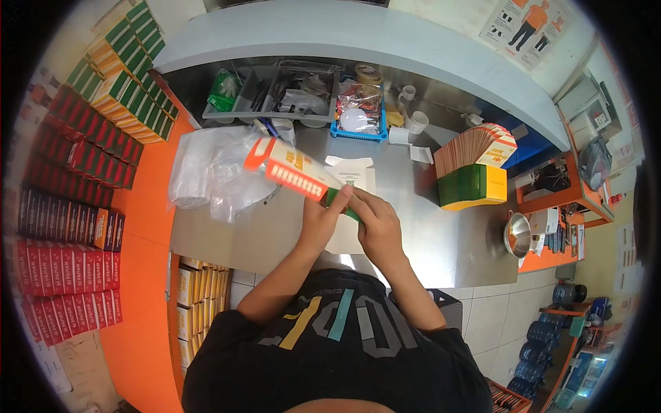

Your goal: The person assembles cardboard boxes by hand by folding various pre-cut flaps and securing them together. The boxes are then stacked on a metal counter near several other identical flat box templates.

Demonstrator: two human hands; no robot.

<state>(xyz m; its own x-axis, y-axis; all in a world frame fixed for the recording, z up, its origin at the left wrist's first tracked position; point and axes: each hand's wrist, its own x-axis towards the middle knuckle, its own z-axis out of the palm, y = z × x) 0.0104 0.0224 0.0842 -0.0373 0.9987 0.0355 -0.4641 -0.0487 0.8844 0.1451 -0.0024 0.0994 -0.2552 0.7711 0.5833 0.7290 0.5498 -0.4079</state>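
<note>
A long paper carton (297, 168), orange and cream with a green end, is held slantwise above the steel table (427, 241), its orange end up to the left. My left hand (322, 219) grips its green end, thumb on top. My right hand (377, 224) closes on the same green end from the right, its fingers bent over the edge. Beyond my hands, a pale opened-out carton (358, 172) with flaps lies on the table, partly hidden by the held carton and my fingers.
Clear plastic bags (220, 165) lie at the left. At the right, a green and yellow box (475, 186) holds a row of flat cartons (471, 148). Grey bins (299, 93) and a blue basket (359, 113) line the back under a shelf. A metal bowl (518, 235) sits at the right edge.
</note>
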